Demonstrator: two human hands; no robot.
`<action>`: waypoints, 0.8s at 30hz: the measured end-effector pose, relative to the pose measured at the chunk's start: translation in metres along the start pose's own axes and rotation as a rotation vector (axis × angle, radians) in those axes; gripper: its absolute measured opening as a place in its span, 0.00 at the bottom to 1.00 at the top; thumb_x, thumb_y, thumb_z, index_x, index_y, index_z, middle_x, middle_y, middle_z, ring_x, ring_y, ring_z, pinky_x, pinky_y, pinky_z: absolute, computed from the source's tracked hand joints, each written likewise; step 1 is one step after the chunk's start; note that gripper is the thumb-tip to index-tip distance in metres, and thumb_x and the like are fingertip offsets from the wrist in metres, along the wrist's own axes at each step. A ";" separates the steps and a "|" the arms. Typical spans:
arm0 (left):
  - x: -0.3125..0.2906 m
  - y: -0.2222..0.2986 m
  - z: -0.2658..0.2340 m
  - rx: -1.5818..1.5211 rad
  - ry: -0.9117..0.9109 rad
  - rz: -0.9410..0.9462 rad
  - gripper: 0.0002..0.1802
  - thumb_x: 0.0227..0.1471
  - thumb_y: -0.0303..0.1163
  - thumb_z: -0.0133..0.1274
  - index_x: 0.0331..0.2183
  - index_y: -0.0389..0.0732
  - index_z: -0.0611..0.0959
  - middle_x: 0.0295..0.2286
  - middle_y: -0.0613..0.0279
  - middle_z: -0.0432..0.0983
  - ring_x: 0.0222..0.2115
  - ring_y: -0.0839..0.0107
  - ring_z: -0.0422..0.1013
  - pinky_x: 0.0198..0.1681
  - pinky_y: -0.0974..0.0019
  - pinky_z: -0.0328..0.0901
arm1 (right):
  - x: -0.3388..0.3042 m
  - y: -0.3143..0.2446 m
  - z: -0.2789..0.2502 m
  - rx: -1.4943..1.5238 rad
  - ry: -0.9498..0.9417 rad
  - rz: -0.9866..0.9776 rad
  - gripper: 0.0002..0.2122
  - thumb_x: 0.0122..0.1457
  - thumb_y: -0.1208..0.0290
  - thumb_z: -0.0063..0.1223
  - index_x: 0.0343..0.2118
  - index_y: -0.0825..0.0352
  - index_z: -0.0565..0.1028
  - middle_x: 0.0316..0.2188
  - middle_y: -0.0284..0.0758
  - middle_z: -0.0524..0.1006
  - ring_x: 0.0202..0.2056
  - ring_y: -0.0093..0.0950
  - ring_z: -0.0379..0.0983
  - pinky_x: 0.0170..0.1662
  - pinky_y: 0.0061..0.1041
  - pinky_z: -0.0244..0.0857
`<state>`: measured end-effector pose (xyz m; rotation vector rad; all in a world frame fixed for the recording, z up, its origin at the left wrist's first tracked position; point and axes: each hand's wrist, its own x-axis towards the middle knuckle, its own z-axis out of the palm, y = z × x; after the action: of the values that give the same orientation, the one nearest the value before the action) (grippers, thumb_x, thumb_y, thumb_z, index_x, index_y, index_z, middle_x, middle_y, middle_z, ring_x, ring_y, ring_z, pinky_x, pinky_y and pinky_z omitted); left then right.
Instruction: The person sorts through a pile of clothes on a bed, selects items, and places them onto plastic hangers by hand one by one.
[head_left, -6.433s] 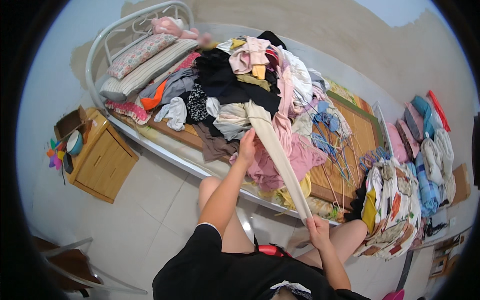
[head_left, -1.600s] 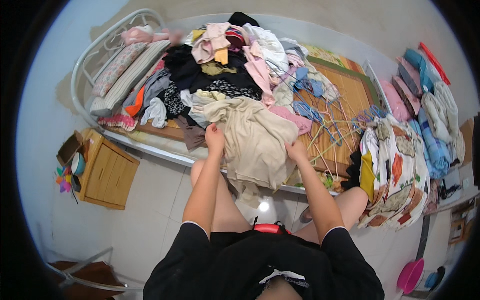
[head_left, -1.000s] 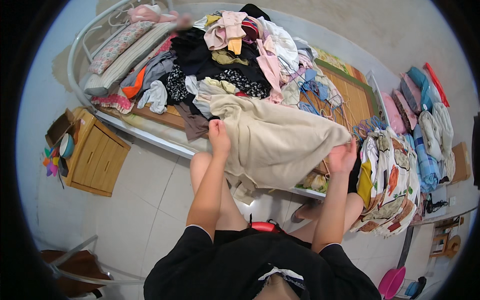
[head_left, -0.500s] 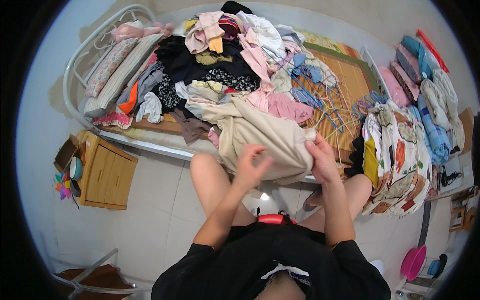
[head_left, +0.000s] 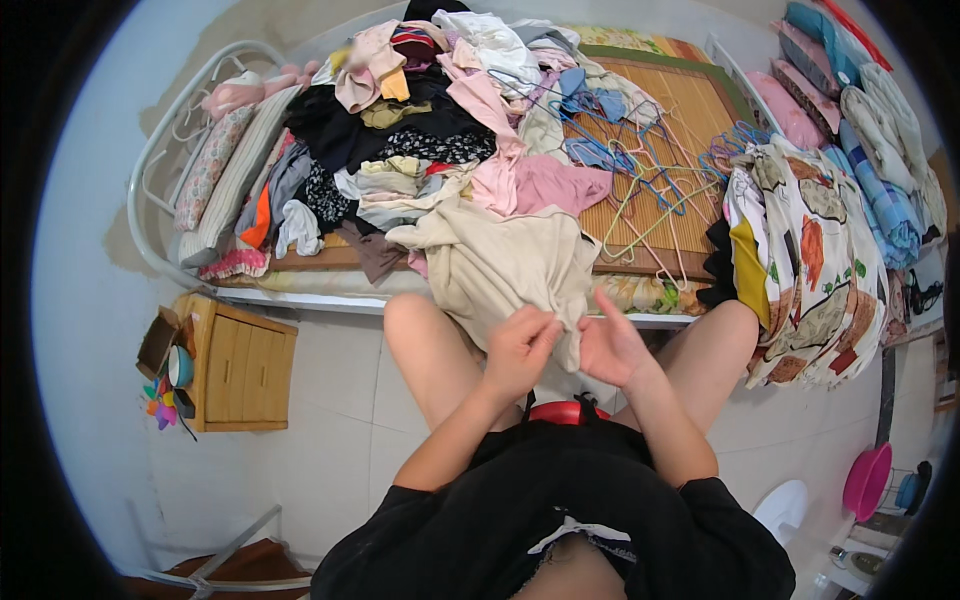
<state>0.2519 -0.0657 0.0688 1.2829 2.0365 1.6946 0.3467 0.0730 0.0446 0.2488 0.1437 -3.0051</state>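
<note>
A beige garment [head_left: 495, 255] with soft folds spreads from the edge of the bed down between my knees. My left hand [head_left: 522, 343] is closed on its lower edge, thumb and fingers pinched together at the cloth. Just beside it, my right hand [head_left: 615, 345] has its thumb raised apart and its fingers stretched toward the garment's hanging end, the palm turned inward. Whether those fingertips touch the cloth is hard to see. A pink garment [head_left: 560, 185] lies right behind the beige one.
A large heap of clothes [head_left: 400, 120] covers the bed's left and middle. Tangled hangers [head_left: 650, 200] lie on the bamboo mat [head_left: 690, 110]. To the right hangs a patterned cloth [head_left: 810, 260]. A wooden cabinet [head_left: 245, 365] stands at left, a pink basin [head_left: 867, 482] at lower right.
My right hand has come left and down, its grip on the garment loosened. My left hand has gone from loose above the cloth to pinching it. The garment is drawn in narrower.
</note>
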 end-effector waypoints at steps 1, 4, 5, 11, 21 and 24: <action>-0.002 0.003 0.003 0.023 -0.111 0.000 0.05 0.45 0.24 0.52 0.28 0.34 0.78 0.19 0.58 0.67 0.19 0.66 0.65 0.23 0.70 0.60 | 0.003 0.004 -0.012 0.053 0.093 0.031 0.16 0.57 0.59 0.45 0.39 0.69 0.71 0.36 0.36 0.75 0.38 0.27 0.71 0.41 0.27 0.65; -0.001 0.019 0.005 0.117 -0.396 0.162 0.03 0.44 0.23 0.52 0.27 0.34 0.79 0.18 0.60 0.67 0.21 0.70 0.66 0.24 0.69 0.60 | -0.004 0.001 -0.013 -0.358 0.248 -0.189 0.10 0.56 0.67 0.47 0.35 0.68 0.73 0.32 0.34 0.75 0.34 0.24 0.72 0.39 0.23 0.66; 0.001 0.024 0.003 0.147 -0.463 0.172 0.05 0.43 0.23 0.52 0.28 0.35 0.79 0.22 0.59 0.69 0.21 0.69 0.68 0.25 0.70 0.62 | -0.010 -0.003 0.000 -0.474 0.236 -0.260 0.08 0.55 0.73 0.45 0.36 0.69 0.71 0.33 0.34 0.75 0.34 0.23 0.72 0.38 0.22 0.66; 0.046 0.050 0.000 0.080 -0.180 0.377 0.26 0.40 0.33 0.55 0.44 0.36 0.70 0.38 0.49 0.68 0.39 0.58 0.66 0.43 0.63 0.61 | -0.026 -0.018 0.043 -1.102 0.101 -0.300 0.14 0.55 0.73 0.43 0.45 0.69 0.65 0.37 0.32 0.72 0.37 0.18 0.67 0.40 0.20 0.62; 0.075 0.033 -0.020 0.166 -1.124 -0.370 0.14 0.43 0.26 0.52 0.37 0.35 0.75 0.31 0.66 0.73 0.31 0.78 0.67 0.36 0.74 0.62 | -0.061 -0.084 0.048 -1.289 -0.033 0.268 0.19 0.51 0.67 0.54 0.44 0.68 0.66 0.36 0.30 0.72 0.37 0.17 0.66 0.40 0.17 0.61; 0.079 0.026 -0.026 -0.321 -0.794 -0.164 0.13 0.44 0.25 0.49 0.36 0.35 0.76 0.30 0.68 0.72 0.30 0.80 0.67 0.35 0.75 0.62 | -0.044 -0.052 0.029 -1.800 -0.252 0.188 0.25 0.46 0.63 0.59 0.46 0.70 0.66 0.35 0.38 0.74 0.38 0.31 0.69 0.45 0.26 0.61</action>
<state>0.2007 -0.0285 0.1287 1.3336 1.3044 1.1084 0.3782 0.1265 0.0850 -0.2877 2.2243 -1.6147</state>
